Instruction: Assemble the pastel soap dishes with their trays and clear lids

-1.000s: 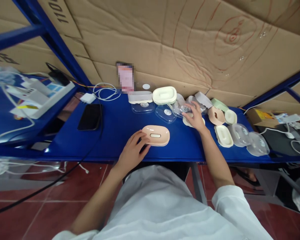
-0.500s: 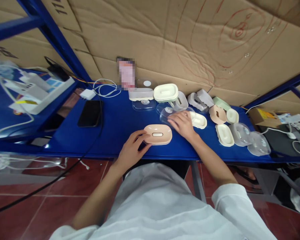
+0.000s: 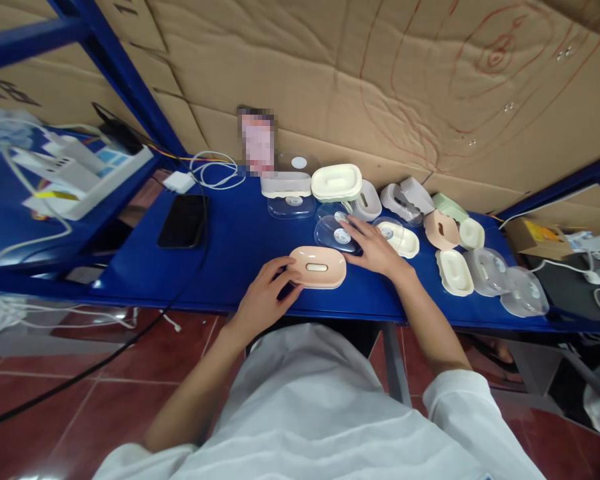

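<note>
A peach oval plastic dish (image 3: 307, 257), like a soap dish, rests near the table's front edge, a pale oblong piece in its middle. My left hand (image 3: 270, 287) grips its left end, thumb at the front and fingers over the rim. My right hand (image 3: 375, 248) lies to its upper right, its thumb and fingers around the right edge of a clear plastic lid (image 3: 327, 235) with a round sticker. Another clear lid (image 3: 324, 212) sits just behind. Right of that hand is a cream tray (image 3: 409, 245) partly under a clear lid (image 3: 390, 225).
Along the cardboard wall (image 3: 305, 80) stand a cream-topped dish (image 3: 336, 181), grey dishes (image 3: 366, 201) and a peach dish (image 3: 441, 230). More clear covers (image 3: 525, 293) lie at the right. A black phone (image 3: 183, 223) with a cable across it and a white charger (image 3: 179, 181) are on the left.
My right hand has shifted slightly right and toward me, and the clear lid with its sticker now shows in front of the other. My left hand stays on the peach dish.
</note>
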`<control>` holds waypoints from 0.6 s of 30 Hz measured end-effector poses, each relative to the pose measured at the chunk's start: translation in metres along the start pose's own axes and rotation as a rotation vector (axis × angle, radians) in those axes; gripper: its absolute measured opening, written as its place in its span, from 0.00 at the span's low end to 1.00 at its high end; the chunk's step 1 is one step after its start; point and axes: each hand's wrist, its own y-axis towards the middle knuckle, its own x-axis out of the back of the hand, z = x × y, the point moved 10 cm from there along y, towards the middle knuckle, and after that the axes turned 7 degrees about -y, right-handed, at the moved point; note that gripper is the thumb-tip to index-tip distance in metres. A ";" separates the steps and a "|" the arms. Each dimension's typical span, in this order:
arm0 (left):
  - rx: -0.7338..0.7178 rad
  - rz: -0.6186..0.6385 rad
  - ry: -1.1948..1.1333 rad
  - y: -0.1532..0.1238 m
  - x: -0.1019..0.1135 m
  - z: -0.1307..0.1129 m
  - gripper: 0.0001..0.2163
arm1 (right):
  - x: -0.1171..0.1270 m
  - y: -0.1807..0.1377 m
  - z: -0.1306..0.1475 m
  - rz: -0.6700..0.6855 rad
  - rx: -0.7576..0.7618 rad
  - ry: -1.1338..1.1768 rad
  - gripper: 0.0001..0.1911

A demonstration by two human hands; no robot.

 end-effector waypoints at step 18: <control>0.066 -0.033 -0.035 0.000 0.005 0.011 0.21 | -0.008 -0.015 0.096 0.004 0.209 -0.019 0.32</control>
